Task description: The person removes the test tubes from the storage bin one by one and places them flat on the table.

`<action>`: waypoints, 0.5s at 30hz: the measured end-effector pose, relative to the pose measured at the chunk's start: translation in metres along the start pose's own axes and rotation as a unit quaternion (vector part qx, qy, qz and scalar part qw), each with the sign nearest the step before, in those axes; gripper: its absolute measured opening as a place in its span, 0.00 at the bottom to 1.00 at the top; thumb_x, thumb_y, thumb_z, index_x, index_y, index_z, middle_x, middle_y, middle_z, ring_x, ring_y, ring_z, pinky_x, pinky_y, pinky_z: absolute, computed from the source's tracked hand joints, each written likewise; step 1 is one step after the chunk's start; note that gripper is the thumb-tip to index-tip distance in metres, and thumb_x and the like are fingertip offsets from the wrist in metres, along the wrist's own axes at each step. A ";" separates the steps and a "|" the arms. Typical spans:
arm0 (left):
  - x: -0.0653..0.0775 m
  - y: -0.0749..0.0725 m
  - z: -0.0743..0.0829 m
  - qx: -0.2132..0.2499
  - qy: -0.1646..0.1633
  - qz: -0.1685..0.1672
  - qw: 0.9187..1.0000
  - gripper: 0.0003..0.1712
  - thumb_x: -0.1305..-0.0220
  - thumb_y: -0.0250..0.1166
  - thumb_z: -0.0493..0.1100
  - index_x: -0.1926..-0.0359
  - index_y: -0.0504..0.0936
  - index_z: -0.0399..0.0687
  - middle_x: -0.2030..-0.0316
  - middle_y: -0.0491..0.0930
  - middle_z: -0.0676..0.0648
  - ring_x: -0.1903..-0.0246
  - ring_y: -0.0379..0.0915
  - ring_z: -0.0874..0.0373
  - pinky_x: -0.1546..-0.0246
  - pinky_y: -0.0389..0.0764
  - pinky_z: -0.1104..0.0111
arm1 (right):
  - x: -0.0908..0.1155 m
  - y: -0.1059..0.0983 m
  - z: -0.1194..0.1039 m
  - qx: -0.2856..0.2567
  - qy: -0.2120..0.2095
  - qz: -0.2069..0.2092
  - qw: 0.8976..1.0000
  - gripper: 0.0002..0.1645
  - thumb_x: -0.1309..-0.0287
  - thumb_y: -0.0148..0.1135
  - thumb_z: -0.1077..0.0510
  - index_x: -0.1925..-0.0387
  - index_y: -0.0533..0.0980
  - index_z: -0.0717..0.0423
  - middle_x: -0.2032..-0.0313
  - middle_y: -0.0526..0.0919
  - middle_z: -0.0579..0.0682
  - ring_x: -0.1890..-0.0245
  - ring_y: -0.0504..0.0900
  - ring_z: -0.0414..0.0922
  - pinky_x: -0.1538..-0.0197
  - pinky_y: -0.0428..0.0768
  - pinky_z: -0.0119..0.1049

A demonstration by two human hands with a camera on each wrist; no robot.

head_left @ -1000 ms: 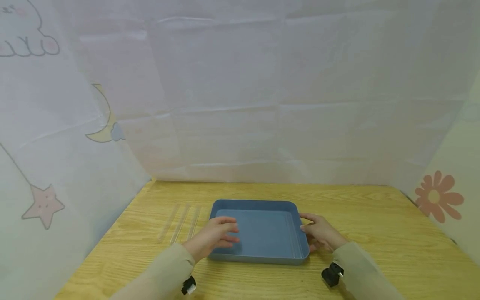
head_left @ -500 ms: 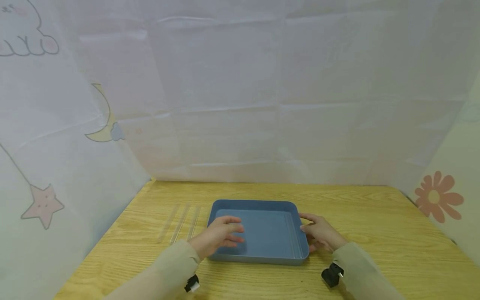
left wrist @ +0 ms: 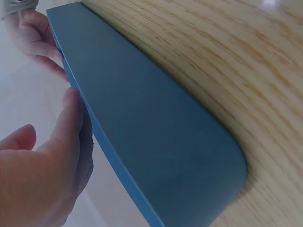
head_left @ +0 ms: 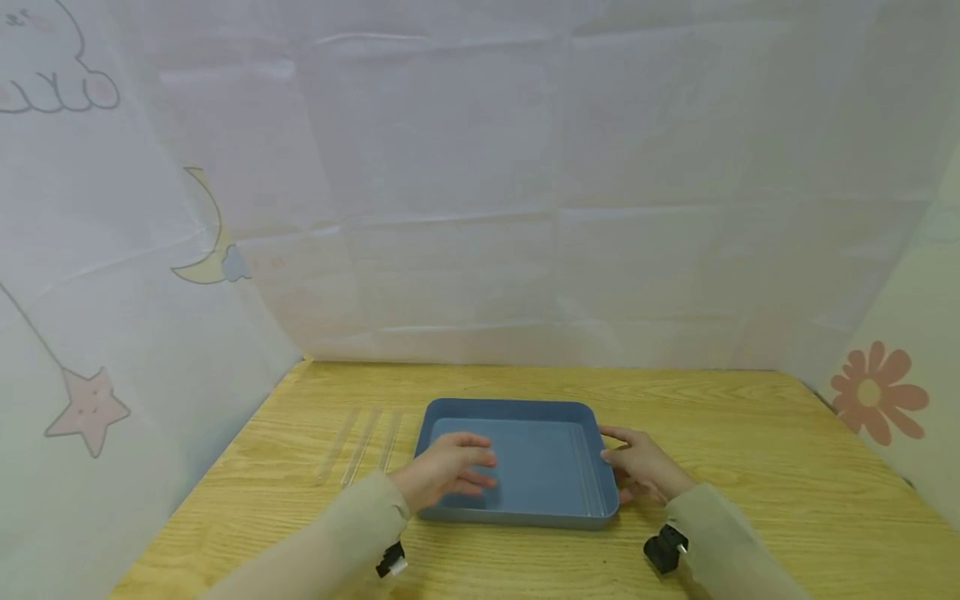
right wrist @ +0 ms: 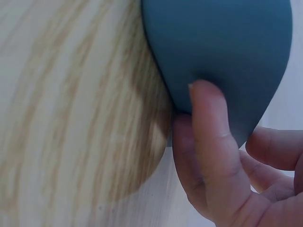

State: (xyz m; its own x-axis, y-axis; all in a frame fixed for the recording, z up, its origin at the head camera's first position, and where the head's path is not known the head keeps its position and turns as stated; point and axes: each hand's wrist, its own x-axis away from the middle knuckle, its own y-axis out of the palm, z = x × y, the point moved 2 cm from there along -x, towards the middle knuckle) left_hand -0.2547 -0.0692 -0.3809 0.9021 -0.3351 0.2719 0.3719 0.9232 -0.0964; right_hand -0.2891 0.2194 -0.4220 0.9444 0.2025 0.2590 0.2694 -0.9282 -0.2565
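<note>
A shallow blue rectangular tray point(head_left: 525, 475) lies on the wooden table. Over its left part hovers my left hand point(head_left: 448, 471), fingers loosely extended with nothing visible between them; in the left wrist view this hand point(left wrist: 42, 175) is beside the tray's rim. My right hand point(head_left: 647, 468) holds the tray's right side, thumb at the rim. The right wrist view shows its fingers point(right wrist: 213, 113) against the outer wall point(right wrist: 222, 42). Thin clear strips point(head_left: 588, 471) appear to lie along the tray's right end. Clear strips point(head_left: 362, 447) also lie on the table, left of the tray.
The wooden table point(head_left: 750, 433) runs back to a pale hanging sheet point(head_left: 480, 208). Similar sheets with a printed star point(head_left: 88, 411) and flower point(head_left: 877, 392) border the left and right sides. Small black devices point(head_left: 665, 548) are worn at the wrists.
My left hand has drifted a little to the right over the tray. My right hand and the tray have stayed in place.
</note>
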 end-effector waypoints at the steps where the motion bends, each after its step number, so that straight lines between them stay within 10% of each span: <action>1: 0.000 0.000 0.000 0.000 0.001 0.000 1.000 0.27 0.29 0.57 0.37 0.35 0.64 0.27 0.48 0.77 0.33 0.58 0.81 0.45 0.57 0.82 0.56 | 0.000 0.000 0.000 0.000 0.000 0.001 1.000 0.33 0.30 0.48 0.67 0.28 0.52 0.69 0.62 0.83 0.59 0.69 0.84 0.51 0.75 0.83 0.45; 15: -0.008 0.011 0.000 0.000 -0.001 0.000 1.000 0.28 0.32 0.59 0.36 0.35 0.65 0.27 0.49 0.78 0.34 0.58 0.81 0.44 0.56 0.82 0.55 | 0.000 0.002 -0.001 0.010 0.000 0.010 1.000 0.32 0.30 0.48 0.68 0.29 0.54 0.69 0.61 0.83 0.59 0.68 0.83 0.51 0.76 0.83 0.44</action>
State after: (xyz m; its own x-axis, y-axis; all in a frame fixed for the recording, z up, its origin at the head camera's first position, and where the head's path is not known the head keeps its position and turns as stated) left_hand -0.2583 -0.0563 -0.3839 0.9018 -0.3347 0.2732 0.3720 0.9231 -0.0972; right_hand -0.2884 0.2176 -0.4210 0.9494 0.1841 0.2546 0.2545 -0.9259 -0.2793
